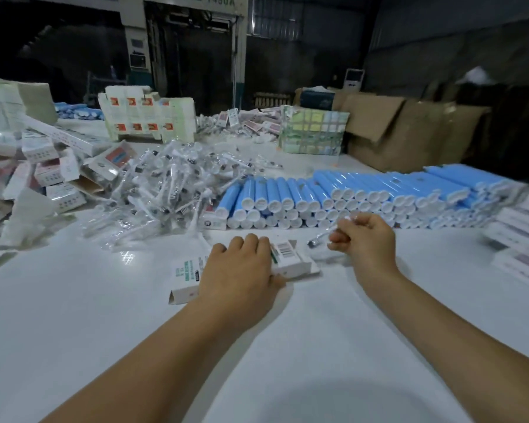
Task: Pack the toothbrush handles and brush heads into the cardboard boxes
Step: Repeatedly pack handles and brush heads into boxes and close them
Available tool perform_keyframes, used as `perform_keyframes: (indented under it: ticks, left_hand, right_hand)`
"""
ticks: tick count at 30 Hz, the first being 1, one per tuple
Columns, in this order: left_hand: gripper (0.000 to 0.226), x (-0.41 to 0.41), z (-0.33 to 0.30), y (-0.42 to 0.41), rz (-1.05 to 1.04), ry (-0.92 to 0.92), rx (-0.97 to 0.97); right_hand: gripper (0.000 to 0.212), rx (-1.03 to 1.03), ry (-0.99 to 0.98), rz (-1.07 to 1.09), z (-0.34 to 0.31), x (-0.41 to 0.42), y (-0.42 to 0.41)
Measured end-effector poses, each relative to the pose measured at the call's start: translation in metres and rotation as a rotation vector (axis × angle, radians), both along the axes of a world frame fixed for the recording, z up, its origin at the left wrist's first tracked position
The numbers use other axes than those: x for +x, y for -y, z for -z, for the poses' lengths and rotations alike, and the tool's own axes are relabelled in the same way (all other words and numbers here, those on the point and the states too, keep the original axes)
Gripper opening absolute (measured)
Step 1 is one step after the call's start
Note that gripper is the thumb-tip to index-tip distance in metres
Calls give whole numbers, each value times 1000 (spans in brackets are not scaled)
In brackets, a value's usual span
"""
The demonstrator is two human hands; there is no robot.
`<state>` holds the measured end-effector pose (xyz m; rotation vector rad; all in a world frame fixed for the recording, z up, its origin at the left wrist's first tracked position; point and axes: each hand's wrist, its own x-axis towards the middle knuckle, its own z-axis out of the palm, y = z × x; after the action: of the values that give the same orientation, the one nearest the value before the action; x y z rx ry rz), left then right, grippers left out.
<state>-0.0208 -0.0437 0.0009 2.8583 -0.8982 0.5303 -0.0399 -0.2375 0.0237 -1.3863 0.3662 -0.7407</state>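
Cardboard box [287, 257] under flat-fingered left hand [242, 270]; right hand [364, 242] grip pinching wrapped brush head [321, 236].

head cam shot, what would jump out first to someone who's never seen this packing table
The long stack of blue toothbrush handles with white end caps runs across the table's right side. To its left sprawls a heap of brush heads in clear plastic wrappers. Up front, the left hand rests on a white cardboard box lying flat, while the right hand pinches a wrapped brush head just beside it.
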Motion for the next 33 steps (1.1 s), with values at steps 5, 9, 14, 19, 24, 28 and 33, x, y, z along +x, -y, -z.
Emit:
perform_keyframes:
  ticks: [5,9,14,19,24,28,33]
  left_hand:
    - [48,-5,1,4,-10,54,-38]
    - [48,-6,3,3,-22,98,-43]
    - [48,2,3,-5,-53,109,-64]
    - [54,10,2,-8,-60,110,-70]
    - [53,13,2,-11,-75,126,-78]
    - [54,13,3,-9,-99,141,-88]
    - [60,9,7,-3,-116,172,-56]
  right_hand:
    - [20,-19,-146,-20,14,4,-20]
    - [26,-293,-252,-92,19,-2,-46]
    - [35,-299,-228,-211,18,-7,-50]
    - [29,-208,-176,-42,14,-11,-31]
    - [28,-175,-143,-109,17,-13,-37]
    - [26,-212,-145,-153,18,-15,-45]
    - [17,-215,-167,-196,20,-17,-54]
